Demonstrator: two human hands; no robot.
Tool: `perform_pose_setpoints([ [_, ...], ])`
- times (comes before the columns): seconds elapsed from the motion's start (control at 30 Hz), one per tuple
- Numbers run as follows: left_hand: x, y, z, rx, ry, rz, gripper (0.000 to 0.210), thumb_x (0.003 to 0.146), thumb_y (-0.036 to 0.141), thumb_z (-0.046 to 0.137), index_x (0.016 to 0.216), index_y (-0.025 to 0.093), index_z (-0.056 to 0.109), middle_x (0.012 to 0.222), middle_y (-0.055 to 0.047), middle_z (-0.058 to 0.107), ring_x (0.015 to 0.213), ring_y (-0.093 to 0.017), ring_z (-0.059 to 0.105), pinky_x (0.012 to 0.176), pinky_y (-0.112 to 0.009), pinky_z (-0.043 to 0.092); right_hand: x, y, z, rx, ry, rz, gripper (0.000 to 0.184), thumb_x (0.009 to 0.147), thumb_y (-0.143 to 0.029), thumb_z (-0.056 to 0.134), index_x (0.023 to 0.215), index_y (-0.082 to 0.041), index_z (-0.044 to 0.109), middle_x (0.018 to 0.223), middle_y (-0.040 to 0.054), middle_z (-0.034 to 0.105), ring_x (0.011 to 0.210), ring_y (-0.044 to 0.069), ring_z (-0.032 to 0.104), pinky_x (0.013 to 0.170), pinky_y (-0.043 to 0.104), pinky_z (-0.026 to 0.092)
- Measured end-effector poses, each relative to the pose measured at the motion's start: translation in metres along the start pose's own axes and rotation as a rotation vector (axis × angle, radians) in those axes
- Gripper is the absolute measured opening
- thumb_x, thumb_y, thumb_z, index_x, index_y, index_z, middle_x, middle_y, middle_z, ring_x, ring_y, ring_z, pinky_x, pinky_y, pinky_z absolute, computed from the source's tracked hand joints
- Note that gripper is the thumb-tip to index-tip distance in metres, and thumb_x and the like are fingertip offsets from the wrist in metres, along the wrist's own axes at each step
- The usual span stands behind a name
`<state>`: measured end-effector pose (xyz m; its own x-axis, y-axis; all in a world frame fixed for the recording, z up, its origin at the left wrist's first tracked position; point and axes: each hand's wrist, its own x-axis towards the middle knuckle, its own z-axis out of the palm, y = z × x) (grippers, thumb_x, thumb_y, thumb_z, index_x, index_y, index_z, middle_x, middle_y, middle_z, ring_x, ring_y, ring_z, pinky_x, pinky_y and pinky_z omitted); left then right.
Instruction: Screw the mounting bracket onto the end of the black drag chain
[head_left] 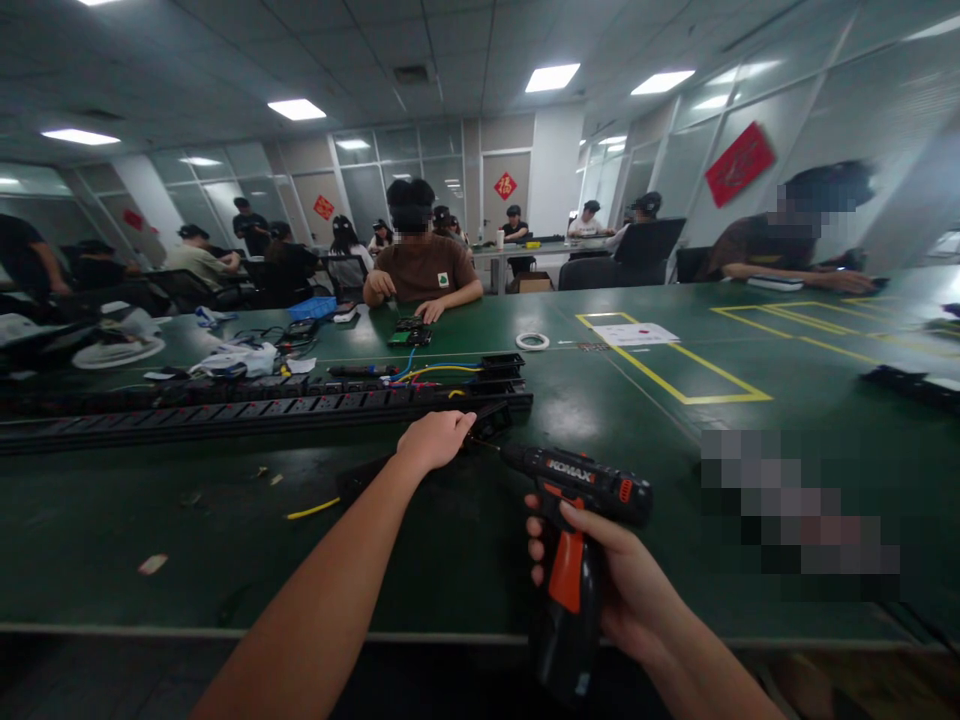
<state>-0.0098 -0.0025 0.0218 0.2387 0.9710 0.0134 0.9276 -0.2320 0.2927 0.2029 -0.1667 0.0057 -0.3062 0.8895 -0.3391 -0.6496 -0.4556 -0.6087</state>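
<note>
My right hand (600,560) is wrapped around the grip of a black and orange cordless drill (592,480). Its thin bit points left, with the tip close to a small black part (491,422) beside my left hand. My left hand (439,438) is closed on that black part, and its fingers are mostly hidden behind the back of the hand. Under my left forearm lies a dark piece with a yellow wire (313,508) sticking out. Just beyond, long black power strips (225,405) lie across the table, with blue, yellow and red wires (427,372) at their right end.
Across the green table (570,400) a person (424,270) handles a circuit board (410,332). A white tape roll (532,342), a paper sheet (636,334) and a blue basket (313,307) lie farther back. Another person (787,240) sits at the right.
</note>
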Motion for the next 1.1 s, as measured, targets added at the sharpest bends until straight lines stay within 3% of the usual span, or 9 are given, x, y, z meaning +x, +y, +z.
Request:
perform_pose_setpoints([
  [0.07,0.001,-0.001,0.001,0.007,0.005,0.001,0.062,0.092,0.064,0.017,0.111,0.032,0.067,0.118,-0.006,0.067,0.104,-0.028,0.062,0.083,-0.037,0.045,0.002,-0.001,-0.001,0.019,0.041,0.012,0.028,0.082,-0.024,0.062,0.107,-0.012,0.064,0.083,0.0083,0.069,0.068,0.017,0.064,0.065,0.034,0.053],
  [0.2,0.001,-0.002,0.002,0.006,0.007,0.009,0.063,0.091,0.065,0.017,0.113,0.032,0.066,0.119,-0.006,0.066,0.105,-0.028,0.061,0.084,-0.038,0.045,0.004,-0.003,-0.002,0.129,0.060,0.013,0.021,0.079,-0.019,0.060,0.098,-0.012,0.064,0.061,-0.0003,0.059,0.053,0.011,0.056,0.060,0.029,0.051],
  [0.33,-0.001,-0.001,0.001,0.004,0.011,0.011,0.062,0.091,0.065,0.018,0.112,0.032,0.067,0.117,-0.006,0.067,0.104,-0.028,0.062,0.084,-0.038,0.045,0.005,-0.004,0.001,0.186,0.064,0.021,0.024,0.077,-0.019,0.060,0.098,-0.010,0.063,0.057,-0.0023,0.055,0.050,0.010,0.053,0.058,0.028,0.049],
  [0.53,-0.001,0.001,0.000,0.002,0.016,-0.003,0.066,0.090,0.068,0.017,0.106,0.029,0.069,0.111,-0.007,0.069,0.100,-0.029,0.063,0.082,-0.037,0.045,0.004,-0.001,0.005,0.089,0.066,-0.022,0.026,0.080,-0.028,0.065,0.100,-0.011,0.064,0.055,-0.0025,0.055,0.049,0.011,0.052,0.054,0.028,0.048],
  [0.73,-0.002,0.003,-0.001,-0.003,0.010,-0.015,0.068,0.090,0.068,0.016,0.103,0.028,0.069,0.110,-0.008,0.069,0.099,-0.028,0.064,0.082,-0.037,0.045,0.004,0.006,0.003,-0.025,0.066,-0.072,0.015,0.080,-0.023,0.063,0.092,-0.014,0.064,0.057,-0.0025,0.055,0.049,0.012,0.054,0.055,0.030,0.049],
  [1.1,-0.003,0.002,0.000,0.005,0.012,-0.012,0.065,0.091,0.066,0.017,0.105,0.029,0.069,0.113,-0.008,0.069,0.101,-0.029,0.063,0.083,-0.038,0.045,0.004,0.007,0.003,-0.182,0.049,-0.110,0.015,0.081,-0.024,0.062,0.093,-0.015,0.063,0.057,-0.0029,0.054,0.050,0.014,0.055,0.054,0.032,0.050],
])
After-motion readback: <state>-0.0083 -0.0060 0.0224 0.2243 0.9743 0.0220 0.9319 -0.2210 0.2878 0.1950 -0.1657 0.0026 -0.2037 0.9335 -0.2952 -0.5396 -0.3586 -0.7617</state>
